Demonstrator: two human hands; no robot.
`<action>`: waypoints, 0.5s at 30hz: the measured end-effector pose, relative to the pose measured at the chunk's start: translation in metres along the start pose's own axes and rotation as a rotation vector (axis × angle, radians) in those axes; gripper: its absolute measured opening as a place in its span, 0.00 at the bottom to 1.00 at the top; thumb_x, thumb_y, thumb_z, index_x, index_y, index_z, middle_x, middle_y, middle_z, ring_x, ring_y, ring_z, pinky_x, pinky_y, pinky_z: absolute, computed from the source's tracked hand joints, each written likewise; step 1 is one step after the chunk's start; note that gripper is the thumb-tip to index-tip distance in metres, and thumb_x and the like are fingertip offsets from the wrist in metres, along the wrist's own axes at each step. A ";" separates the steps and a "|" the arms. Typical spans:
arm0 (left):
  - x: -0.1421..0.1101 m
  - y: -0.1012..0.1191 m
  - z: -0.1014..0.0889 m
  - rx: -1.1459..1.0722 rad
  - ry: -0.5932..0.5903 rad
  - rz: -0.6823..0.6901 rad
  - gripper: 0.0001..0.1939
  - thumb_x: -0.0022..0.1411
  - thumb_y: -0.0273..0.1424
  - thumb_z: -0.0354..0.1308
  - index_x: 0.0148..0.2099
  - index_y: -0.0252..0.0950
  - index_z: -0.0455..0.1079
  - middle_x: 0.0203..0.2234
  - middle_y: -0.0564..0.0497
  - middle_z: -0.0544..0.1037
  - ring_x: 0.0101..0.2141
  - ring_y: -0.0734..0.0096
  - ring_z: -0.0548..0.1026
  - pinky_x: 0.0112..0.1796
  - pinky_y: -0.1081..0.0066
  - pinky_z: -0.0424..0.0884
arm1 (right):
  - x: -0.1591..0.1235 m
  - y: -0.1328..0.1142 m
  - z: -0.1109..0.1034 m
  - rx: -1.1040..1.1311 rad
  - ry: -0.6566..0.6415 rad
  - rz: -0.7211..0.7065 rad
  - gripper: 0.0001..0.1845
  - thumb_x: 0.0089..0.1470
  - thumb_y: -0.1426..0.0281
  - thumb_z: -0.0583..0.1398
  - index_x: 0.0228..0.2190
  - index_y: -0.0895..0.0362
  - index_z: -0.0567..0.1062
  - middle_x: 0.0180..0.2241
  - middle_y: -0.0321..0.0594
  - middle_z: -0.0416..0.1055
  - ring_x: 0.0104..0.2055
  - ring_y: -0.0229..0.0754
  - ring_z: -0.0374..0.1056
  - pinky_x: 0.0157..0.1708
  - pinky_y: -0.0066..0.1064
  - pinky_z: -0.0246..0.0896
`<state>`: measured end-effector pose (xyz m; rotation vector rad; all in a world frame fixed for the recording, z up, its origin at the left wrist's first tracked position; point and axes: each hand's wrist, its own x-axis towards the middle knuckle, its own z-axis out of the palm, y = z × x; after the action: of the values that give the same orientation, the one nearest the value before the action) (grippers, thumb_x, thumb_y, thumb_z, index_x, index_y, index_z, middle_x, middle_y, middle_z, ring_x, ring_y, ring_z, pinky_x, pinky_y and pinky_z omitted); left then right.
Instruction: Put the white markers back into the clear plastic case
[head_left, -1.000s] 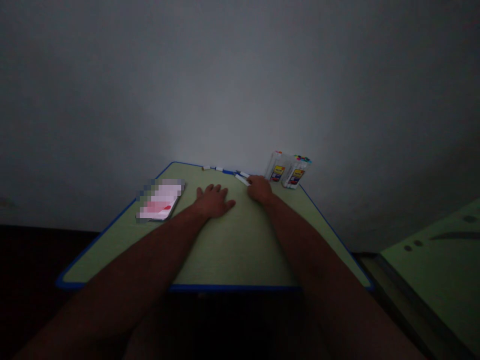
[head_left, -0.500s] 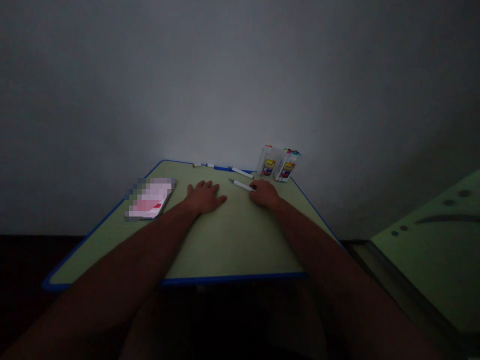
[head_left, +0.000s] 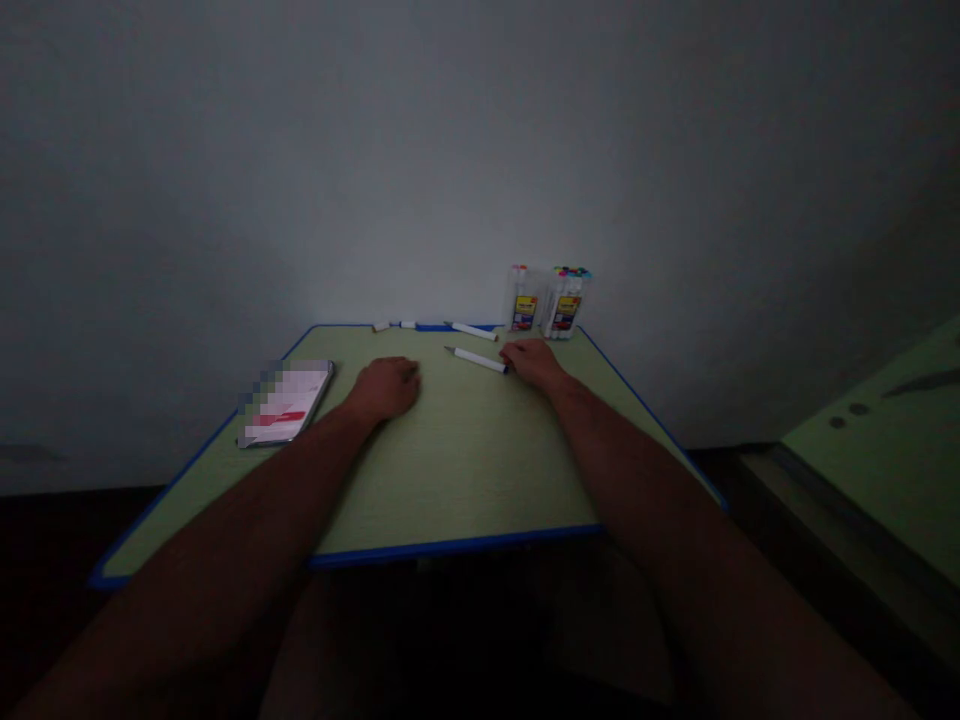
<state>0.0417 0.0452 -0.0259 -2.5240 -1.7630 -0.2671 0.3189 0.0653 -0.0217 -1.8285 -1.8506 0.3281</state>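
On the tabletop, my left hand (head_left: 386,388) rests with its fingers curled in, and nothing shows in them. My right hand (head_left: 531,360) is closed too, its bent fingertips right beside the dark rear end of an uncapped white marker (head_left: 477,360). The whole length of that marker shows, lying with its tip to the left. Behind it lies a second uncapped white marker (head_left: 472,331), pointing the same way. Two small pieces like marker caps, a left one (head_left: 381,327) and a right one (head_left: 408,325), lie along the far edge.
Two clear cases of markers, a left case (head_left: 523,300) and a fuller right case (head_left: 564,305), stand at the back right. A phone or tablet (head_left: 289,403) with a blurred screen lies at left. The green table (head_left: 457,470) has a blue rim and meets a wall (head_left: 450,160).
My left hand has gone from spread fingers to a curled fist. My right hand has let go of the near marker's rear end and sits just behind it. The view has shifted slightly.
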 end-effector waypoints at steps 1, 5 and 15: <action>0.000 0.000 0.000 0.002 0.004 0.001 0.27 0.66 0.36 0.42 0.59 0.30 0.72 0.57 0.40 0.75 0.57 0.58 0.71 0.57 0.66 0.64 | 0.000 -0.001 0.001 -0.023 0.007 -0.017 0.20 0.63 0.63 0.54 0.35 0.59 0.83 0.35 0.41 0.80 0.37 0.39 0.74 0.34 0.25 0.60; 0.000 -0.001 0.002 0.007 0.016 -0.040 0.27 0.66 0.37 0.43 0.60 0.35 0.72 0.59 0.46 0.74 0.59 0.62 0.70 0.59 0.68 0.62 | -0.005 -0.008 0.007 -0.110 -0.003 -0.099 0.16 0.59 0.61 0.59 0.38 0.56 0.84 0.39 0.42 0.81 0.41 0.42 0.74 0.38 0.27 0.62; 0.002 -0.003 -0.011 -0.067 -0.025 -0.135 0.26 0.64 0.35 0.46 0.59 0.35 0.73 0.58 0.48 0.75 0.57 0.64 0.73 0.58 0.71 0.63 | -0.009 -0.012 0.011 -0.130 0.004 -0.105 0.10 0.51 0.69 0.63 0.36 0.54 0.82 0.39 0.41 0.80 0.41 0.44 0.74 0.41 0.30 0.65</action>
<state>0.0383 0.0465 -0.0154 -2.4660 -1.9700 -0.3076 0.3032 0.0579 -0.0263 -1.8053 -1.9979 0.1695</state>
